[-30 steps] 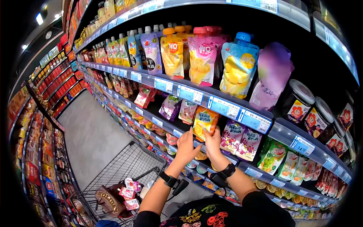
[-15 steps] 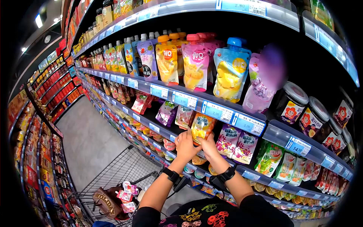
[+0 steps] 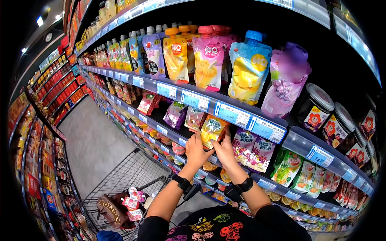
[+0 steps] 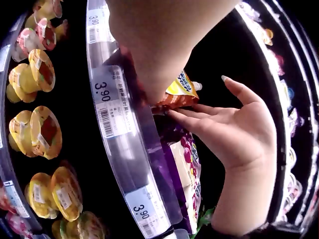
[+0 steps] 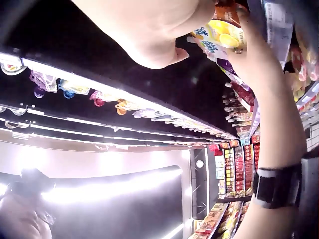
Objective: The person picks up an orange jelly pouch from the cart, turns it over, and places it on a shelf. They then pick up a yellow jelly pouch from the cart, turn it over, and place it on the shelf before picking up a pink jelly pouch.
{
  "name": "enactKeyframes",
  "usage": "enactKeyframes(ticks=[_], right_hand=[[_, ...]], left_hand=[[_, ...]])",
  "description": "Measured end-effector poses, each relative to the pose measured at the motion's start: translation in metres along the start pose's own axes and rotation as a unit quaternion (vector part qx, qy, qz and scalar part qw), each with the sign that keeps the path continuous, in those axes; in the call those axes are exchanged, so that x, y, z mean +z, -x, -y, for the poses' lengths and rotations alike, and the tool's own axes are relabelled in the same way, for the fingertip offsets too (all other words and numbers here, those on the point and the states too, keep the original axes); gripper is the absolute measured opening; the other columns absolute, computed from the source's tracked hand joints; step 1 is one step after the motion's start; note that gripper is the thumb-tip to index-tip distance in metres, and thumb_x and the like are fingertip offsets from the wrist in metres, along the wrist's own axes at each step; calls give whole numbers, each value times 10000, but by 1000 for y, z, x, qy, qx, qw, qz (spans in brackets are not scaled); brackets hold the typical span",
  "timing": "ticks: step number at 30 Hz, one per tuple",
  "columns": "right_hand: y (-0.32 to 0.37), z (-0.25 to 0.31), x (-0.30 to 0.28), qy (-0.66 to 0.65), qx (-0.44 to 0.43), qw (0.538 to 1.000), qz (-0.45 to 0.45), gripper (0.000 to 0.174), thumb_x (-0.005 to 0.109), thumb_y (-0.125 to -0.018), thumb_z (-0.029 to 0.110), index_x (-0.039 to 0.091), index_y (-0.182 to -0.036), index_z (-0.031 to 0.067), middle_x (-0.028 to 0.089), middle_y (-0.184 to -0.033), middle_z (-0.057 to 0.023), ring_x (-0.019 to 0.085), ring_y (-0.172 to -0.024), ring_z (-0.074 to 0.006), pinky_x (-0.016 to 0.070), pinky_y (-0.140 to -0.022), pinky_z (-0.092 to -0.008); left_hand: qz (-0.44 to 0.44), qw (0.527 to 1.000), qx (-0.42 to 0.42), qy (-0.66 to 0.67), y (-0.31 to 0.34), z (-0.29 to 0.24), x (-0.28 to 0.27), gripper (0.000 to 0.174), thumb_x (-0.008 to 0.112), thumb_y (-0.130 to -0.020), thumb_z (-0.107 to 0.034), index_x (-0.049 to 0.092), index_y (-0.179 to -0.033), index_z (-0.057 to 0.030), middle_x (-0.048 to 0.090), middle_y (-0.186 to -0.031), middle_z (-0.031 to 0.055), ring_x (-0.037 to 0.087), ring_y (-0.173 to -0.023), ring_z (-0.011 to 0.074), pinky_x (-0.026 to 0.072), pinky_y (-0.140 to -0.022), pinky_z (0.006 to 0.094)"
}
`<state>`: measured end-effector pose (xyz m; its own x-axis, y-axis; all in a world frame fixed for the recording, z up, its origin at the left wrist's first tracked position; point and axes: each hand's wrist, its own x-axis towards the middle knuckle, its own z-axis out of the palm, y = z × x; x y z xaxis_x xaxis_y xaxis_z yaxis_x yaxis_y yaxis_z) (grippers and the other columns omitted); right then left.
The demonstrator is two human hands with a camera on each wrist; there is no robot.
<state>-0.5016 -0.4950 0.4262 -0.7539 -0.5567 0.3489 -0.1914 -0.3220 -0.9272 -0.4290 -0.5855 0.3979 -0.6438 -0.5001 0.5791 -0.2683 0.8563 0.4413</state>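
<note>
An orange pouch with lemon pictures (image 3: 213,130) tilts at the lower shelf's front, also seen in the left wrist view (image 4: 182,89) and right wrist view (image 5: 224,32). My left hand (image 3: 197,152) grips its lower left side, fingers curled round the edge. On its other side is my right hand (image 3: 226,150); the left wrist view shows that hand (image 4: 239,129) with fingers fairly straight, their tips at the pouch and the thumb apart from it. Pink-and-white pouches (image 3: 261,154) stand just to the right, a purple pouch (image 3: 175,114) to the left.
Larger spouted pouches (image 3: 249,72) line the shelf above, with dark lidded jars (image 3: 317,106) at right. A price-label rail (image 3: 231,114) runs over the hands. Below left stands a wire cart (image 3: 120,168) holding a brown bag (image 3: 110,211) and small packs (image 3: 134,204).
The orange pouch has gone from nearly upright to tilted, its top leaning right. Both hands have moved slightly with it and stay at its sides.
</note>
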Motion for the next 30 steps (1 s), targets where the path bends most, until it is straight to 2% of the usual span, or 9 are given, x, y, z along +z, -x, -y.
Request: enactKeyframes(ticks=[6, 11, 18, 21, 23, 24, 26, 27, 30], right_hand=[[-3, -9, 5, 84, -56, 995, -10, 722, 542, -742, -12, 153, -1350, -19, 405, -1238, -187, 459, -1123, -276, 365, -941, -346], [5, 13, 4, 312, -166, 934, -57, 771, 591, -728, 39, 132, -1337, -75, 191, -1386, -270, 244, -1264, -384, 217, -1031, -395], [-9, 35, 6, 477, -96, 872, 62, 376, 515, -847, 300, 572, -852, -72, 586, -791, -278, 574, -712, -399, 447, -634, -460], [-5, 70, 20, 522, -6, 844, 123, 474, 473, -868, 227, 409, -1210, -95, 349, -1315, -270, 310, -1241, -386, 241, -1034, -414], [-19, 28, -1, 583, -192, 785, 78, 473, 454, -879, 218, 397, -1242, -79, 315, -1352, -246, 276, -1269, -368, 215, -1051, -395], [-24, 29, 1, 584, -325, 744, 10, 425, 444, -880, 338, 552, -1141, 20, 513, -1145, -258, 501, -1038, -384, 402, -861, -430], [-25, 39, -1, 553, 69, 828, 61, 483, 430, -879, 375, 529, -1149, -13, 501, -1177, -244, 475, -1083, -375, 385, -894, -406], [-22, 59, 6, 567, 118, 810, 86, 533, 407, -882, 398, 493, -1172, -40, 493, -1189, -245, 471, -1083, -383, 385, -895, -397], [-22, 24, -8, 520, -216, 826, -4, 382, 489, -865, 222, 519, -1128, -54, 529, -1156, -231, 504, -1060, -371, 397, -883, -412]], left_hand=[[-5, 1000, 2, -2, 2, 0, 2, 884, 717, -619, -371, 309, -1279, 52, 420, -1155, 202, 393, -1074, 348, 281, -913, 440], [13, 999, -29, -11, 4, -6, -2, 867, 723, -627, -303, 294, -1296, 43, 424, -1183, 167, 393, -1096, 307, 265, -923, 410], [-29, 998, -50, 31, 8, -8, 1, 874, 718, -597, -270, 295, -1295, 43, 441, -1155, 200, 412, -1089, 331, 326, -850, 437], [-14, 998, -67, 13, 10, -13, -9, 892, 720, -602, -307, 285, -1299, 40, 422, -1163, 179, 399, -1098, 307, 302, -864, 409], [-18, 997, -74, 18, 13, -14, -7, 901, 724, -616, -325, 269, -1311, 22, 402, -1178, 159, 382, -1115, 289, 268, -889, 400], [-17, 997, -69, 24, 15, -14, -8, 902, 718, -623, -338, 264, -1313, 23, 391, -1194, 163, 369, -1137, 288, 257, -899, 417], [-9, 996, -82, 25, 18, -15, -6, 906, 710, -635, -353, 251, -1322, 17, 370, -1234, 165, 339, -1178, 284, 242, -909, 431], [-2, 996, -81, 26, 20, -15, -9, 907, 691, -663, -370, 223, -1340, 12, 320, -1293, 179, 294, -1217, 301, 217, -930, 446], [-50, 997, -55, 17, 33, -11, -17, 921, 686, -670, -345, 183, -1357, 7, 265, -1336, 193, 252, -1247, 314, 216, -939, 458]])
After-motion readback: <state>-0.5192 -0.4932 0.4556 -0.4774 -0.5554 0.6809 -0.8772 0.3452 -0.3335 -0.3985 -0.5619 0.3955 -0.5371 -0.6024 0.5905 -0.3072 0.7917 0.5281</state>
